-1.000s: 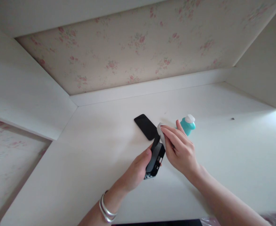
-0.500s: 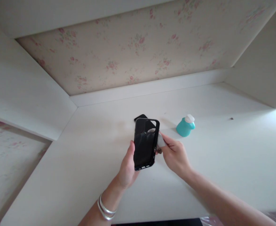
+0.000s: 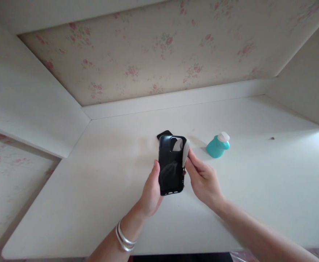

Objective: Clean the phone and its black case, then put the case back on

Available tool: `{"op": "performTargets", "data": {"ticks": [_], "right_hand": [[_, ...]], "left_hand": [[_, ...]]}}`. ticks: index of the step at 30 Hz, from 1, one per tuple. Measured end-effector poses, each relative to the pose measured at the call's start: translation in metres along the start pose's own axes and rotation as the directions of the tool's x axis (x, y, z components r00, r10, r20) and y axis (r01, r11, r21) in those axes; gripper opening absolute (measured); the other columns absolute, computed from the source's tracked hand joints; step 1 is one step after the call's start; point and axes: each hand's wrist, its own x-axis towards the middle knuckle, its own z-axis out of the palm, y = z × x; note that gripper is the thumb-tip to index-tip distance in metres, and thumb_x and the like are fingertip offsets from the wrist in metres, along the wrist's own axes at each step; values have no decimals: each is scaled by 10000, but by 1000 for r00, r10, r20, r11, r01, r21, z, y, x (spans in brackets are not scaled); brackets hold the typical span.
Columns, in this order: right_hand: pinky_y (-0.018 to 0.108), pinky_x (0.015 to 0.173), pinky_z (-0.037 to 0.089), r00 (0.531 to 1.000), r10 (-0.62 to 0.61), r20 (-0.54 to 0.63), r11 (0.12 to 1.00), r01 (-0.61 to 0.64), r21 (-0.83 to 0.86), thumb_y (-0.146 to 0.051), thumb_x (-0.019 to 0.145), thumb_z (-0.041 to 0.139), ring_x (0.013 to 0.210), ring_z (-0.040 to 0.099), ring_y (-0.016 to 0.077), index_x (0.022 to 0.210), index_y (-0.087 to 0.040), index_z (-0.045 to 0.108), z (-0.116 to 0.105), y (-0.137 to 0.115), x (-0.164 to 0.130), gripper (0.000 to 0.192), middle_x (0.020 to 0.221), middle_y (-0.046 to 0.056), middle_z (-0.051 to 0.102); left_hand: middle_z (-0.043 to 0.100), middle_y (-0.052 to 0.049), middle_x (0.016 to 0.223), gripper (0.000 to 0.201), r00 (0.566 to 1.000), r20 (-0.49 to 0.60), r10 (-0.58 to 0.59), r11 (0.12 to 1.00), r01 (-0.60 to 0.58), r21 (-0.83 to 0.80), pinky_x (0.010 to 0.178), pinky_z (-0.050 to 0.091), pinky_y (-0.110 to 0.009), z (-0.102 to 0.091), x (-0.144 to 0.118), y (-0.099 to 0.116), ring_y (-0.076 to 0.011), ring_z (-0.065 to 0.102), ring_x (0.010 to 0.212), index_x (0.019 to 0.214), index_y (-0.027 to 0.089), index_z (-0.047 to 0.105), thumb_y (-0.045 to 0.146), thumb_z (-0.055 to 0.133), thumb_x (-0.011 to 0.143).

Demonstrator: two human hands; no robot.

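Bare desktop (image 3: 107, 189) leftward; teal bottle (image 3: 217, 145) and phone (image 3: 165, 134) nearby.

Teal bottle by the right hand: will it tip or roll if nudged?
The teal bottle looks squat with a broad base, so it probably slides rather than tips. Its small white cap leans sideways; a nudge there might rock it. It seems light.

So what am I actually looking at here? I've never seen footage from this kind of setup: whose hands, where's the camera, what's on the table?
One camera, worn on a person's head, looks down at their own two bare hands. The left hand, with silver bangles on its wrist, holds a glossy black phone case upright. The right hand pinches a small grey cloth against the case's top right edge. On the white table lie a black phone, mostly hidden behind the case, and a teal bottle with a white cap.
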Motion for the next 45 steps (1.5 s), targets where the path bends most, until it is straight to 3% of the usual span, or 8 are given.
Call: {"op": "performTargets", "data": {"ticks": [4,9,15,26,34,38,42,45], "right_hand": [[273,716,534,996,-51,78,997,55,-56,-388,973,508,775,635,183,1342,-206,621,6,1,-8,426,882,16,697],[243,607,461,965,67,252,997,-52,-64,-411,969,495,661,557,160,1224,-175,674,12,0,-11,391,748,-7,615],[266,706,478,898,142,416,978,-193,82,-458,969,481,780,542,177,1118,-205,656,21,2,-19,341,846,1,610],[289,674,469,836,248,490,933,-342,111,-498,913,581,685,524,143,781,-164,656,2,-11,-2,367,701,-5,569],[374,875,544,753,193,629,870,-428,245,-483,944,575,861,660,191,1049,-152,733,2,-12,-1,381,894,40,709],[444,989,521,768,63,638,956,-230,182,-414,1010,473,1077,648,238,1331,-177,598,0,-10,-5,418,1136,68,697],[411,1058,489,796,-136,590,979,201,-45,-270,1034,402,1269,567,234,1498,-243,396,-1,-8,-10,464,1400,80,570],[440,1168,360,730,-369,575,849,516,-110,-131,1015,372,1436,365,232,1543,-230,301,-1,-5,-10,541,1543,114,408]], "left_hand": [[680,-133,1254,616,988,-85,133,990,-135,-26,1086,403,-434,-1,3,2,-307,554,1268,1281,142,647,612,465,926],[709,-123,1196,583,967,-181,179,982,-188,-31,1072,417,-420,-2,4,4,-306,573,1245,1220,132,683,595,501,915],[721,-92,1173,529,916,-301,266,955,-294,-49,1001,476,-378,-5,7,4,-268,648,1129,1147,159,716,590,554,886],[647,-80,1307,573,952,-85,295,945,-304,-119,1063,424,-406,-5,1,12,-264,565,1250,1392,265,526,585,512,916],[650,-54,1228,669,868,-188,460,887,-460,48,894,527,-366,-13,2,5,-221,654,1032,1391,338,499,577,690,796],[654,-21,1102,624,811,-309,496,852,-523,-6,947,516,-415,-9,6,10,-198,668,964,1301,322,550,571,731,758],[670,-34,928,504,875,-328,356,899,-416,-134,953,508,-399,-10,10,19,-198,673,928,1023,192,646,643,643,798],[686,-32,859,505,912,-322,254,908,-339,-246,912,522,-355,-14,11,24,-185,684,870,910,174,657,667,592,822]]}}
